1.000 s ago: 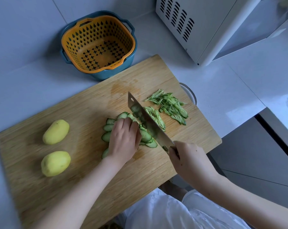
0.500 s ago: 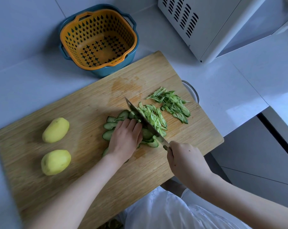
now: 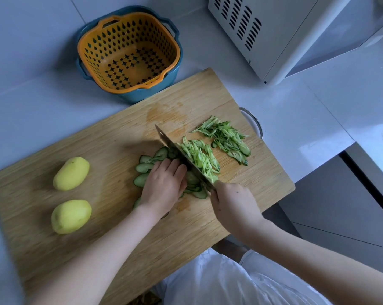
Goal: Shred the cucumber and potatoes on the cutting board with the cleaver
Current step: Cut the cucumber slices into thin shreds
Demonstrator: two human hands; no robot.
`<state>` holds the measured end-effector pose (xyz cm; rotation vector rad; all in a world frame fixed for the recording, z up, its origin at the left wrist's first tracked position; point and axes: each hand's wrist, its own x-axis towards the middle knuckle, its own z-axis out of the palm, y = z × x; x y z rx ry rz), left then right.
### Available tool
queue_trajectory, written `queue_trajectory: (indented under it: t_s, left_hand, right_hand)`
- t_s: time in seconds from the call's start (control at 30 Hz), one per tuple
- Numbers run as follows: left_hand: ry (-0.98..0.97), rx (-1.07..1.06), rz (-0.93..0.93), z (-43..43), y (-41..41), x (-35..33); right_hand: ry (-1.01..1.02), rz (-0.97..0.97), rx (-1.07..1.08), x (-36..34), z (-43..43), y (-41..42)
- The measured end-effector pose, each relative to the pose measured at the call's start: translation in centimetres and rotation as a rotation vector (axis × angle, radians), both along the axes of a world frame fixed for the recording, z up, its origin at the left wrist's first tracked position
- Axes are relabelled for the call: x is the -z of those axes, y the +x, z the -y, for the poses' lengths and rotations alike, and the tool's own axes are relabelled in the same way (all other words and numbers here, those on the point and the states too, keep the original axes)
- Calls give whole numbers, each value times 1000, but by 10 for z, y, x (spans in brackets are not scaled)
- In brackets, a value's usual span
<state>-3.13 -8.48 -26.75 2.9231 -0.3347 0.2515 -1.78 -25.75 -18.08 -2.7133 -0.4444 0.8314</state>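
- Wooden cutting board (image 3: 111, 230) is laid slantwise on the pale worktop (image 3: 296, 111).
- Two peeled potatoes (image 3: 71, 216) are left untouched at the board's left end.
- Overlapping cucumber slices (image 3: 144, 167) are pressed flat under the left hand (image 3: 163, 188), fingers curled down on them.
- The cleaver (image 3: 181, 157) is gripped at its handle by the closed right hand (image 3: 232, 204), blade edge down just beside the left fingertips.
- Cucumber shreds (image 3: 225, 138) are heaped on the blade's right.
- An orange colander (image 3: 129, 51) nested in a blue bowl is seen beyond the board.
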Motion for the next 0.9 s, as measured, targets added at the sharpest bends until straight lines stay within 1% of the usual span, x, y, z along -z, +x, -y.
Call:
queue_trajectory:
  t_s: [0.1, 0.17, 0.33, 0.43, 0.5, 0.6, 0.7, 0.77, 0.83, 0.9]
  left_hand:
    - [-35, 14, 19, 0, 0, 0]
    - [-72, 26, 35, -1, 0, 0]
    - [-14, 3, 9, 0, 0, -1]
    - [-71, 12, 10, 0, -1, 0]
    - [-112, 9, 3, -1, -1, 0]
    - [-112, -11, -14, 0, -1, -1]
    - [-104, -22, -6, 1, 0, -3]
    - [-129, -12, 3, 1, -1, -2]
    - [-166, -1, 17, 0, -1, -1]
    - [-161, -7, 12, -1, 0, -1]
  right_hand:
    - [25, 3, 10, -6, 5, 2]
    - [5, 12, 22, -12, 14, -5]
    - [32, -26, 23, 0, -3, -2]
    - [66, -10, 45, -9, 2, -2]
    - [37, 2, 54, -13, 12, -14]
    - [9, -13, 63, -4, 4, -19]
    - [41, -12, 62, 2, -14, -6]
    - [76, -8, 74, -5, -9, -5]
    - [52, -4, 76, -11, 1, -15]
    - [29, -20, 82, -9, 1, -22]
